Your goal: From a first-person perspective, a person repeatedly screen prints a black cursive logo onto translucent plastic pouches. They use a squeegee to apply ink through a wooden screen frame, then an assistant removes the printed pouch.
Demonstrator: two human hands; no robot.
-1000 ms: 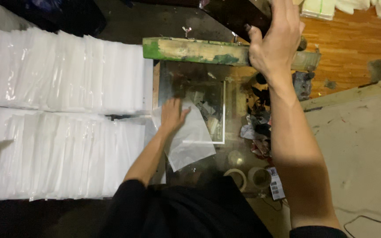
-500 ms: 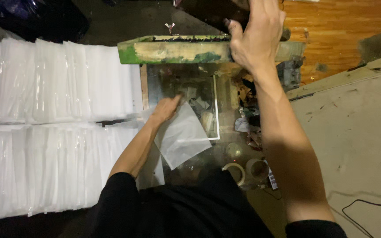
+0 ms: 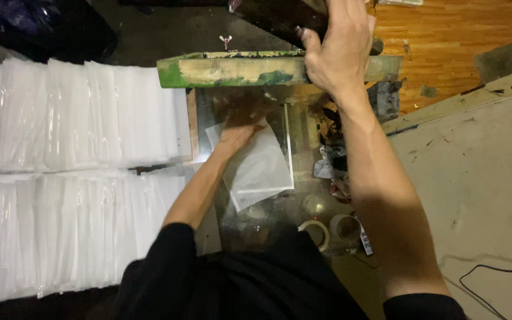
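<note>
Where glass tabletop [image 3: 303, 133] shows, wooden floor [image 3: 445, 35] beyond, perhaps dusty.

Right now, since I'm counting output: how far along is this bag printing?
Done: nothing shows as finished; I can't see print on any bag. In hand: the left hand presses one clear bag flat on the glass plate, while the right hand grips the green screen frame above it. Left: the white bag stacks alongside.

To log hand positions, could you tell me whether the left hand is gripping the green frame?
No, the left hand lies flat on the clear bag.
</note>
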